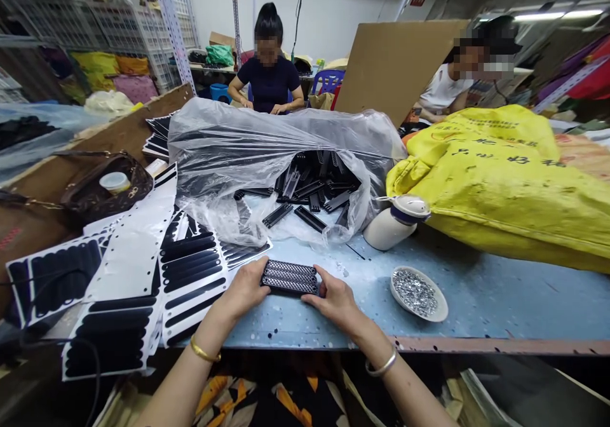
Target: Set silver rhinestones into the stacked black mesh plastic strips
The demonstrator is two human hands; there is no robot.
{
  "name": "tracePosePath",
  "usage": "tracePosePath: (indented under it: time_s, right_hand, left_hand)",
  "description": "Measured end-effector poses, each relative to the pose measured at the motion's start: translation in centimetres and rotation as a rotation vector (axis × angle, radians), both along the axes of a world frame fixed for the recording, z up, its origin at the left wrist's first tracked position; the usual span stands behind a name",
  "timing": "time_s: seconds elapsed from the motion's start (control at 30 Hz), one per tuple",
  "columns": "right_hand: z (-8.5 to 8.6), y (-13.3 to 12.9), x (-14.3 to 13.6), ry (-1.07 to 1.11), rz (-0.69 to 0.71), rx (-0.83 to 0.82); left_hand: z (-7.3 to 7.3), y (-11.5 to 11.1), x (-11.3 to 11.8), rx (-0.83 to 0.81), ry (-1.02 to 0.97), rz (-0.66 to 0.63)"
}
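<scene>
A small stack of black textured strips (290, 277) lies side by side over the blue table near its front edge. My left hand (248, 287) pinches the left end of the strips between thumb and fingers. At their right end, my right hand (335, 295) holds them the same way. Just beyond, a clear plastic bag (214, 160) gapes open, with many loose black plastic pieces (309, 192) inside and at its mouth. Sheets of black adhesive strips (190, 262) are spread to the left of my hands.
A white dish of small silvery parts (419, 293) and a white container (393, 223) stand on the right. Behind them lies a yellow sack (505, 185). A brown handbag (107, 185) rests at the left. Two people sit beyond the table, near a cardboard sheet (395, 65).
</scene>
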State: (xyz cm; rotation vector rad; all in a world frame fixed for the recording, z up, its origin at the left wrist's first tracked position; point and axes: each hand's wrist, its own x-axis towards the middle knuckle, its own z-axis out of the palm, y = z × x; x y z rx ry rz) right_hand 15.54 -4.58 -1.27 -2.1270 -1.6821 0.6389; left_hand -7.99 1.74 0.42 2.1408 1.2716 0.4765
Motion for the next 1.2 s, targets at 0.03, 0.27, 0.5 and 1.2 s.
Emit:
tracePosePath:
  time_s: [0.03, 0.27, 0.5, 1.2]
  right_hand:
    - [0.1, 0.2, 0.3, 0.000, 0.037, -0.002]
    - [3.6, 5.9, 3.5, -0.247, 0.140, 0.167]
    - [5.7, 17.0, 4.9, -0.417, 0.109, 0.008]
    - [7.2, -2.7, -4.0, -0.305, 0.606, 0.770]
  left_hand:
    - [0.1, 0.2, 0.1, -0.009, 0.023, 0.000]
    - [-1.0, -0.1, 0.2, -0.106, -0.083, 0.070]
    - [-0.6, -0.4, -0.1, -0.156, -0.086, 0.104]
    - [4.3, -5.9, 0.1, -0.361, -0.710, 0.154]
